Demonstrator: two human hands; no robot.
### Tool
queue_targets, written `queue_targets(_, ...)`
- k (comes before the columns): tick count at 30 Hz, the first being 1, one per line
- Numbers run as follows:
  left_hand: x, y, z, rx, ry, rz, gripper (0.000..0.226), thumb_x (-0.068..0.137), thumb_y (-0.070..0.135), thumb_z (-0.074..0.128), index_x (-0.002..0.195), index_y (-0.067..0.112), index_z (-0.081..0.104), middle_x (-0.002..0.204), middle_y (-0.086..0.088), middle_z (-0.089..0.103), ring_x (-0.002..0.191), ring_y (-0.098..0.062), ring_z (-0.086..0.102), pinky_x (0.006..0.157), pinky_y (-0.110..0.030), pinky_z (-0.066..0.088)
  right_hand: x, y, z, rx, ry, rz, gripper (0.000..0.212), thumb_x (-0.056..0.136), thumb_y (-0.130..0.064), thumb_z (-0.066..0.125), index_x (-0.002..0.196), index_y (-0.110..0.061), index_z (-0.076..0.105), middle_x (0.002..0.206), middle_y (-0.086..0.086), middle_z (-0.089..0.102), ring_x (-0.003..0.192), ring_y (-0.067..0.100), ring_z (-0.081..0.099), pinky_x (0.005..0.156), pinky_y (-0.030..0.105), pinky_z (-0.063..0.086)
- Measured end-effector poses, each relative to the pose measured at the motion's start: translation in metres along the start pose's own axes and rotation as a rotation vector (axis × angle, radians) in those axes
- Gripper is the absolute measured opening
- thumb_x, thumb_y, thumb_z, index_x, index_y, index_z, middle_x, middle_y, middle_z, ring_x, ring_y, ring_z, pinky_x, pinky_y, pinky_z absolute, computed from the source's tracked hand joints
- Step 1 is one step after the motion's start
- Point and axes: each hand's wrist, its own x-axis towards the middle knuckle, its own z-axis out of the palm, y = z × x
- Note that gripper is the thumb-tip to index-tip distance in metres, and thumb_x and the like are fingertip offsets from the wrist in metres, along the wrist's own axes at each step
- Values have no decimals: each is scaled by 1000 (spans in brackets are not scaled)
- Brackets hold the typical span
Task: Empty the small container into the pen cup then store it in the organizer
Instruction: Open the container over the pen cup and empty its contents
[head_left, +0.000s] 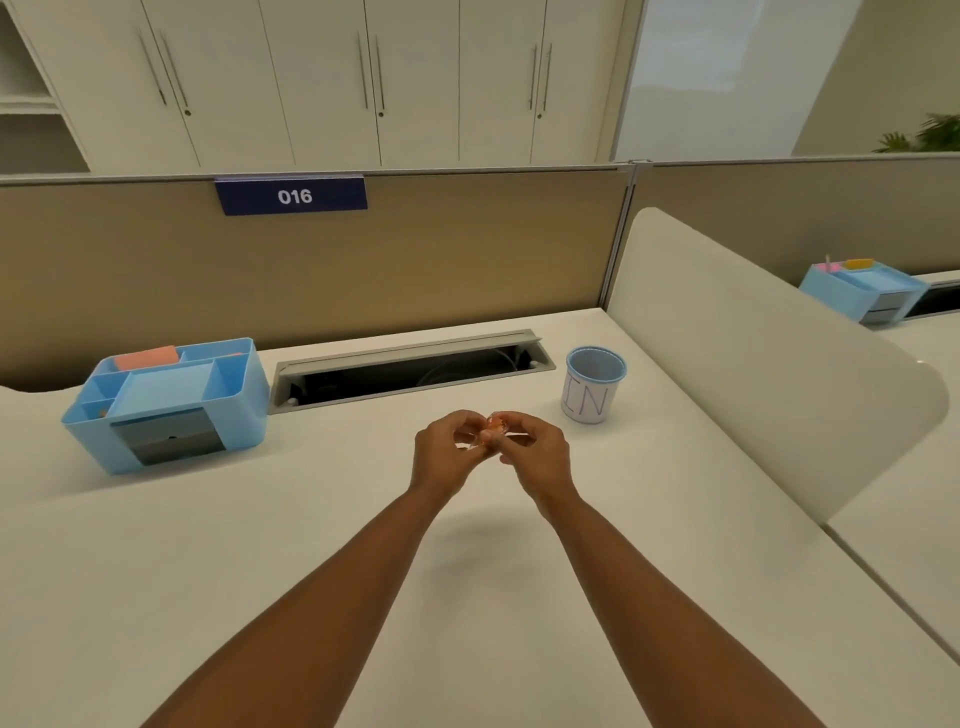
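Observation:
A small clear container with orange contents sits between my two hands above the middle of the white desk. My left hand and my right hand both pinch it with their fingertips, which hide most of it. The pen cup, white with a blue rim and blue letters, stands upright to the right and a little beyond my hands. The blue desk organizer stands at the far left, with several open compartments, an orange pad in the back one and a grey drawer in front.
An open grey cable tray runs along the back of the desk between organizer and cup. A curved white divider bounds the right side. A tan partition with a "016" label closes the back. A second blue organizer stands on the neighbouring desk.

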Motion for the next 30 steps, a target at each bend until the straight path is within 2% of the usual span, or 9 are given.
queue_targets(2, 10, 5, 10, 15, -14, -5, 25, 74, 20, 72, 95, 9, 65, 98, -13, 70, 83, -17, 60, 70, -22, 48, 11, 1, -12, -9, -19, 0, 30, 76, -23, 71, 104, -16, 65, 103, 8, 68, 92, 21, 63, 84, 38, 55)
queue_targets(6, 37, 12, 31, 0, 8, -40, 32, 74, 23, 72, 101, 8, 65, 103, -14, 69, 85, -16, 58, 70, -22, 48, 35, 9, -44, -67, 28, 5, 39, 75, -29, 71, 110, -15, 62, 108, 9, 68, 93, 19, 62, 84, 39, 55)
queue_targets(9, 57, 12, 43, 14, 30, -123, 37, 76, 22, 70, 109, 8, 62, 110, -15, 66, 90, -17, 55, 80, -31, 48, 51, 17, -63, -125, 145, -19, 30, 75, -22, 72, 102, -11, 66, 104, 10, 69, 85, 15, 60, 77, 27, 52)
queue_targets(12, 79, 13, 57, 44, 3, -129, 38, 77, 22, 69, 111, 8, 60, 113, -15, 64, 93, -19, 55, 83, -33, 48, 73, 24, -81, -206, 263, -66, 18, 75, -11, 71, 93, -9, 68, 98, 12, 72, 78, 12, 60, 72, 16, 44)
queue_targets(15, 102, 18, 70, 114, -60, -75, 38, 77, 23, 70, 110, 9, 61, 110, -14, 66, 90, -19, 55, 74, -30, 47, 96, 28, -96, -297, 316, -116, 18, 77, -8, 68, 95, -8, 67, 101, 12, 70, 85, 17, 60, 77, 24, 47)
queue_targets(18, 122, 26, 81, 187, -138, -30, 34, 73, 23, 73, 103, 11, 63, 104, -12, 68, 83, -17, 56, 66, -28, 46, 115, 32, -106, -522, 313, -173, 22, 79, -13, 66, 101, -13, 66, 109, 10, 67, 102, 24, 55, 79, 31, 46)
queue_targets(21, 141, 30, 95, 230, -180, -19, 29, 70, 22, 76, 93, 12, 62, 98, -10, 68, 81, -16, 57, 57, -18, 42, 129, 43, -113, -694, 236, -210, 28, 78, -16, 67, 106, -14, 65, 114, 9, 65, 110, 25, 49, 87, 36, 45)
queue_targets(24, 155, 34, 106, 219, -185, 12, 23, 70, 23, 75, 85, 11, 63, 92, -11, 70, 78, -16, 57, 59, -18, 42, 138, 53, -115, -702, 189, -177, 27, 82, -17, 62, 109, -17, 65, 114, 8, 64, 110, 22, 48, 89, 32, 44)
queue_targets(30, 172, 40, 120, 321, -243, 92, 26, 73, 26, 73, 92, 11, 65, 93, -11, 69, 82, -19, 59, 68, -31, 48, 145, 58, -117, -632, 183, -204, 24, 83, -16, 62, 106, -13, 66, 111, 11, 66, 107, 22, 52, 84, 28, 46)
